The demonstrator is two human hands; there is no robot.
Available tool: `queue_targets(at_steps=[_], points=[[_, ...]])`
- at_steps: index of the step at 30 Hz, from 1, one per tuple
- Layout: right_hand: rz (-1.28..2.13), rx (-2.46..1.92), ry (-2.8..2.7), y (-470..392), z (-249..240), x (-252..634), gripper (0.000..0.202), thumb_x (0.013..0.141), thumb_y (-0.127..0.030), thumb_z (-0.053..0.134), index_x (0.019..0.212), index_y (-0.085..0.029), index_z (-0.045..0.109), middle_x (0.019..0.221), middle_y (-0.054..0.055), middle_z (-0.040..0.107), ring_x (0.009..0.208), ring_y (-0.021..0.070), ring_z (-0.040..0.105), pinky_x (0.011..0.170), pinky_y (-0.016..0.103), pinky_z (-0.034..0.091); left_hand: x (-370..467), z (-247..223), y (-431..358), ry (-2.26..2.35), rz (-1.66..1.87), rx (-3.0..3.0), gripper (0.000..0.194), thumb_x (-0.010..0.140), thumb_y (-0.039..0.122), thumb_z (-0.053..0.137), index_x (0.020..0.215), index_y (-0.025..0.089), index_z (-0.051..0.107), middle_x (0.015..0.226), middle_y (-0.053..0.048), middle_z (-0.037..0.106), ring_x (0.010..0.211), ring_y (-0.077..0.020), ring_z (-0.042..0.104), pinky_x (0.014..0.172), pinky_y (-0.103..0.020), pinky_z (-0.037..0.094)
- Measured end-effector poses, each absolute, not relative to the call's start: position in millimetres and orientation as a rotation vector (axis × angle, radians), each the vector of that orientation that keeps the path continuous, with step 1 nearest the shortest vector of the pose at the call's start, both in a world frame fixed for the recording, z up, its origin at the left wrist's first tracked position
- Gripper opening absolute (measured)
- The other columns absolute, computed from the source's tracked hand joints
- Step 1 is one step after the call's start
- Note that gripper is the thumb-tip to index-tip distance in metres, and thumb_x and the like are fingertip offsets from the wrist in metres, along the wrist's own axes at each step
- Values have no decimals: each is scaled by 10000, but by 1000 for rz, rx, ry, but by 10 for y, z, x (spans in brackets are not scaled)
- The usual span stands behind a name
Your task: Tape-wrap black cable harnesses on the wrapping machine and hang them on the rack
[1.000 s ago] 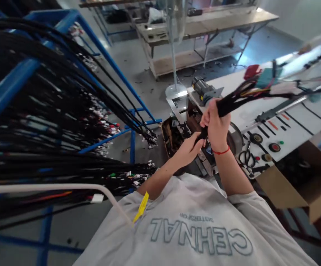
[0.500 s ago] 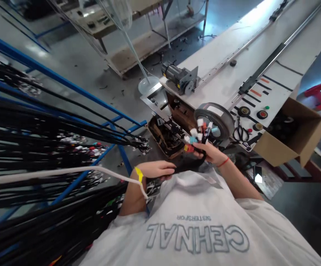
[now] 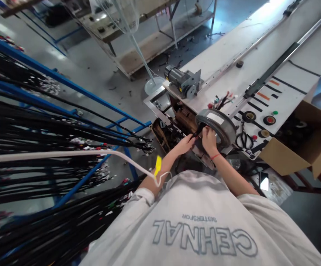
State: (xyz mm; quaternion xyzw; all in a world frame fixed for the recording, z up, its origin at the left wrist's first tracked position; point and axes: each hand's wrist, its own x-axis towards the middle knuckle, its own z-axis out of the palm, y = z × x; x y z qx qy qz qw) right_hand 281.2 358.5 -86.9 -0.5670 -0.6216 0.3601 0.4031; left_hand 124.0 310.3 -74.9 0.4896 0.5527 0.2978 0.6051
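Note:
Both my hands are at the near side of a dark ring-shaped machine head on the end of the white bench. My left hand is closed round a black cable bundle. At the ring's opening, my right hand has its fingers curled against the bundle, which runs into the ring. Beyond the ring, wire ends with coloured connectors stick out over the bench top. A white cord with a yellow tag lies over my left forearm.
Blue racks hung with black harnesses fill the left. A motor sits behind the ring. Scissors, tape rolls and buttons lie on the bench, right of the ring. An open cardboard box is at the right.
The connector end has gone from my right hand to the far side of the ring. My left hand has moved right and closed on the bundle; my right hand is now at the ring's opening.

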Motion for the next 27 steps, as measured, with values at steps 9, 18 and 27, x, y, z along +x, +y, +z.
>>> queue_targets(at_steps=[9,18,27], points=[[816,-1721,-2175,3401,-932,3062,170,841,-155,618,1006,-117,620,1212,199,609,1157,281,571,1000,388,438,1288,-698,3214,1342,636,1554,331,969,355,434,1092,107,615,936,-90,672,836,-196,594,779,-288,494],[776,-1673,-2222,3415,-910,3073,174,838,-154,614,1011,-135,606,1159,170,614,1090,271,588,976,378,460,1252,-748,3144,1441,636,1595,305,970,291,417,1139,106,592,1036,-127,695,951,-234,637,907,-339,478],[1176,-1426,-1415,3370,-755,2916,330,809,-454,637,994,-182,608,975,94,656,902,222,613,798,349,520,1129,-738,2941,1161,696,996,376,925,537,509,865,166,506,586,58,388,463,-81,342,448,-186,321]])
